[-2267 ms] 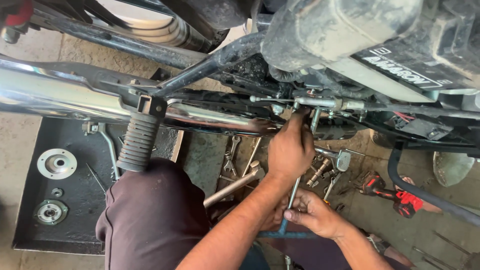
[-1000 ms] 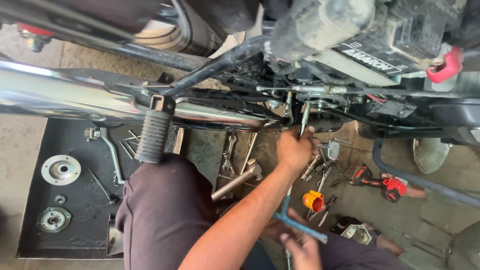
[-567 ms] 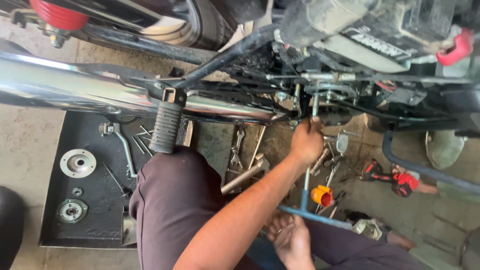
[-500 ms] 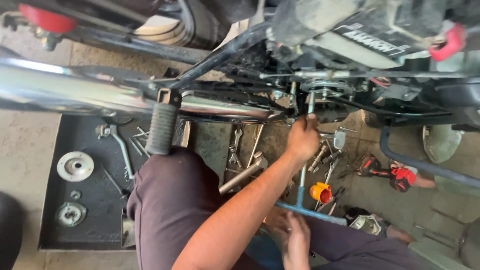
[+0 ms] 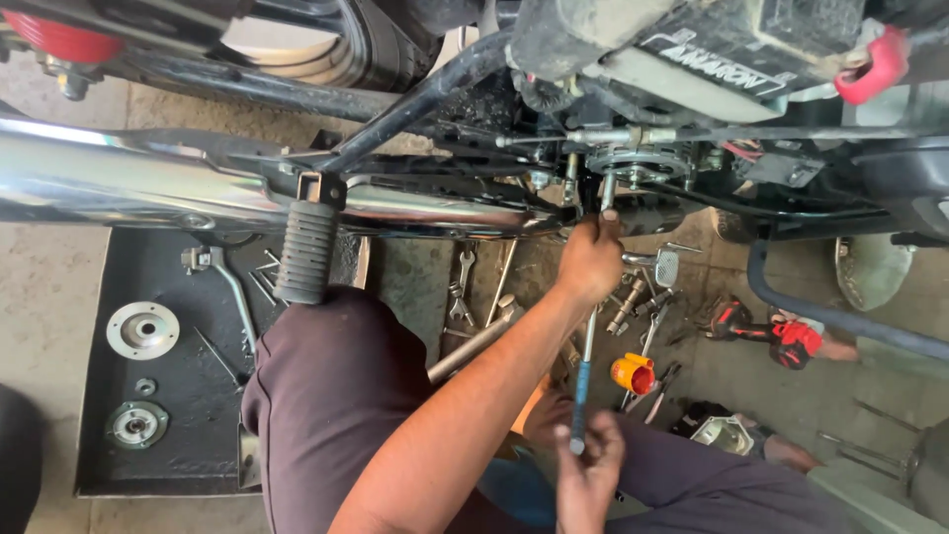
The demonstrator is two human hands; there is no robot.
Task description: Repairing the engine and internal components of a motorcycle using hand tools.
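The left hand point(image 5: 591, 259) sat just right of the middle of the frame, clenched around the upper part of a long wrench point(image 5: 585, 346). The shaft of that tool ran almost straight up and down, from the underside of the motorcycle point(image 5: 633, 158) at the top to the bottom middle of the frame. Its top end met a bolt area under the engine; the exact contact point was hidden by the fingers. The right hand point(image 5: 588, 475) was at the bottom middle, its fingers curled around the lower, blue-tinted end of the wrench.

A chrome exhaust pipe point(image 5: 148, 188) crossed the left half of the frame, and a black ribbed footrest point(image 5: 304, 252) hung from it, just above the person's knee point(image 5: 336, 396) in dark trousers. In the lower left lay a dark tray point(image 5: 178, 396) holding 3 round metal parts and a bent lever.

On the ground behind the left forearm lay loose spanners point(image 5: 461, 292) and a metal tube. To the right of the wrench shaft, close beside it, stood a small orange container point(image 5: 633, 374). Farther right lay a red and black power tool point(image 5: 766, 331), well apart from both hands. A red cap point(image 5: 875, 64) showed in the upper right corner, on the machine's bodywork. A black hose point(image 5: 840, 321) curved across the right side.
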